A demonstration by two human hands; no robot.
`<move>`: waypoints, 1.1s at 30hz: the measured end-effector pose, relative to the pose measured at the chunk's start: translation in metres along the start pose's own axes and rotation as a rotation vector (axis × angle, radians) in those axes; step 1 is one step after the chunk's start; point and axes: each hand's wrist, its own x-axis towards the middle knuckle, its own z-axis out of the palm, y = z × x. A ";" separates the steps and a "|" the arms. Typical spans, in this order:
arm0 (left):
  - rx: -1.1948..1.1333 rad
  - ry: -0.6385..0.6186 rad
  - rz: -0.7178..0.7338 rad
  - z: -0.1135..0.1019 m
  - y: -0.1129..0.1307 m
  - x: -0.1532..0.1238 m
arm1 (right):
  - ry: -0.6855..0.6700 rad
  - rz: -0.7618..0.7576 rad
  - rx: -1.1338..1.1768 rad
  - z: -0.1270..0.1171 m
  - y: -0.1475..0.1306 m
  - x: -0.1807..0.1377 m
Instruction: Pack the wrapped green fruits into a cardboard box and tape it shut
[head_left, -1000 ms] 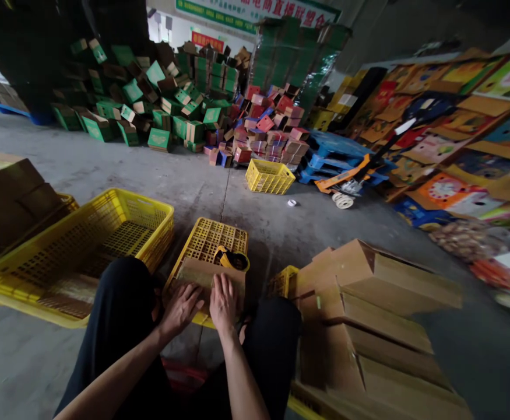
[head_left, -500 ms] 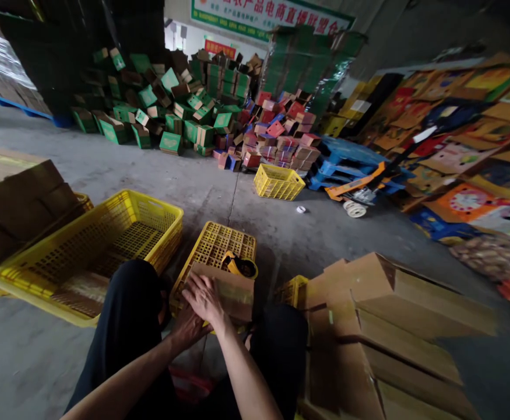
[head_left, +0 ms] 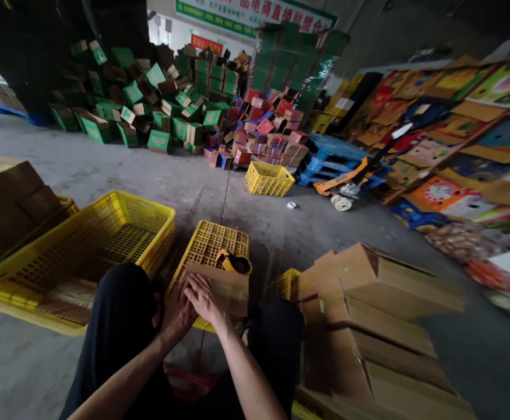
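Observation:
A small brown cardboard box (head_left: 228,289) rests on an upturned yellow crate (head_left: 213,245) between my knees. My right hand (head_left: 204,298) lies flat on the box's left part, fingers stretched out. My left hand (head_left: 176,312) is tucked under and left of the right one, pressed against the box's near left edge, fingers partly hidden. A yellow tape dispenser (head_left: 235,262) sits on the crate just behind the box.
A big yellow basket (head_left: 84,245) stands at my left, flattened brown cartons (head_left: 368,315) are stacked at my right. Farther off lie heaps of green boxes (head_left: 150,99) and red boxes (head_left: 263,128), another yellow crate (head_left: 268,178), a tape roll (head_left: 291,205) and a pallet jack (head_left: 346,186).
One second ago both hands lay side by side on the box. My right hand has since slid left across the top, over my left hand, which has dropped to the box's edge.

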 end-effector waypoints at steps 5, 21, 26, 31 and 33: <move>0.054 0.098 0.010 0.002 0.013 -0.010 | 0.068 0.062 -0.070 -0.012 0.014 0.001; 0.109 0.014 0.098 0.010 0.024 -0.006 | 0.145 0.214 -0.141 -0.019 0.056 -0.086; 0.120 -0.052 0.204 0.016 0.038 0.006 | 0.147 0.245 -0.085 -0.013 0.059 -0.090; 0.155 -0.087 0.223 0.039 0.073 0.023 | 0.303 0.415 -0.065 -0.012 0.089 -0.084; 0.164 -0.126 0.225 0.051 0.090 0.028 | 0.336 0.439 0.036 -0.007 0.095 -0.084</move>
